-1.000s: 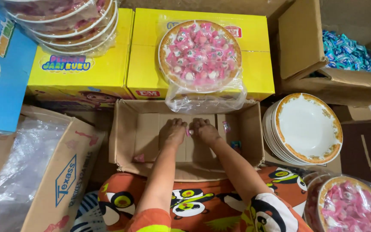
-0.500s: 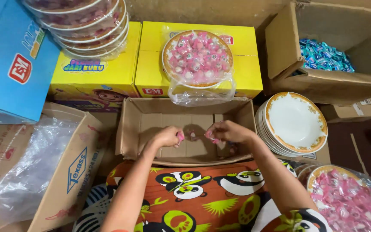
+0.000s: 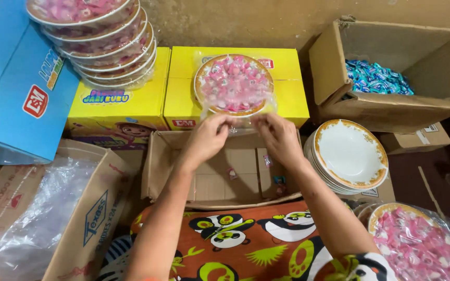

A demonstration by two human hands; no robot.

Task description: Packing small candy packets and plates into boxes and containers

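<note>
Your left hand [image 3: 210,136] and right hand [image 3: 278,136] met at the near edge of the candy plate [image 3: 234,85], fingers pinched on the loose clear wrap [image 3: 240,120] hanging off it; whether the wrap was tied or only gathered I could not tell. The plate sat flat on the yellow boxes [image 3: 183,99], face up, heaped with pink sweets; being round, it had no long axis, and the wrap's tail pointed toward you. Left of the plate, a stack of wrapped plates [image 3: 100,41] stood finished on the same boxes. Right of the plate and nearer you, a pile of empty plates [image 3: 349,156] remained unfilled. Nearer still on that side, another filled plate [image 3: 417,244] lay in its wrap. Just below the plate, the open carton [image 3: 225,177] held only a few stray sweets. By my judgement the work stood about midway, with this plate at its closing step.
</note>
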